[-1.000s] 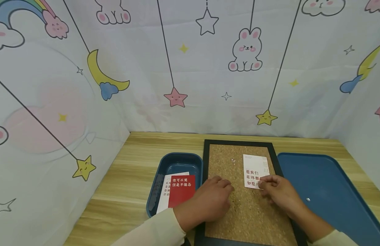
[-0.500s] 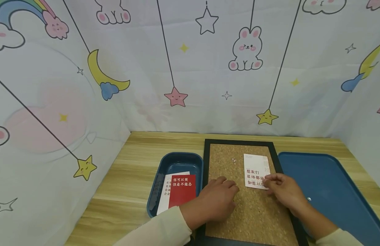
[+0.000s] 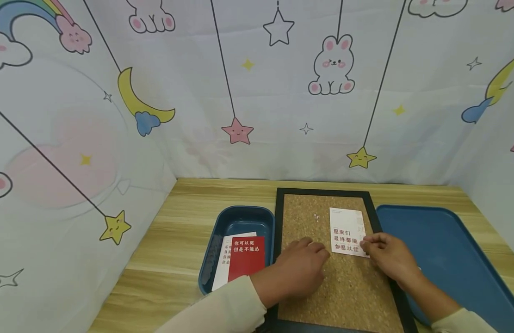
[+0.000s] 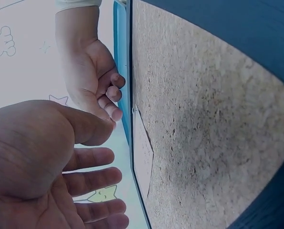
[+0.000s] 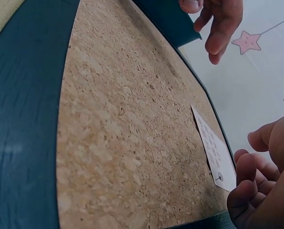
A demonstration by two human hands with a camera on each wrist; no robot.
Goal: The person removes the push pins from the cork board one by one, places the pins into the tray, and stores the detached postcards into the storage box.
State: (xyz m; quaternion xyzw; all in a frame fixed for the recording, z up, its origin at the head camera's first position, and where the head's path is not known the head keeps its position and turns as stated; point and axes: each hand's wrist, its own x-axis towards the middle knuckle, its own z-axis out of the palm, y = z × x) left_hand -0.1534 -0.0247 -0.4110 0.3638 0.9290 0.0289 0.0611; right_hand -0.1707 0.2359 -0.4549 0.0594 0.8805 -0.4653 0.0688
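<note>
A white card (image 3: 347,231) with red Chinese characters lies on the framed cork board (image 3: 340,291), towards its upper right. In the right wrist view, a thumbtack (image 5: 219,177) stands in the card near one corner. Beside that corner is my right hand (image 3: 392,259), fingers loosely bent; the right wrist view shows its thumb apart from the fingers and the thumbtack free of them. My left hand (image 3: 300,268) hovers over the left part of the cork. Its fingers are relaxed and spread in the left wrist view (image 4: 94,181), with nothing in them.
Left of the board stands a blue bin (image 3: 250,213) holding a red card (image 3: 247,259) and a white card (image 3: 221,266). A flat blue tray (image 3: 452,259) lies to the right. Small pale bits (image 3: 317,216) sit on the upper cork. Printed cloth walls (image 3: 281,92) surround the table.
My right hand has drawn back to the right, uncovering more of the card's lower corner. The left hand has shifted slightly right across the cork.
</note>
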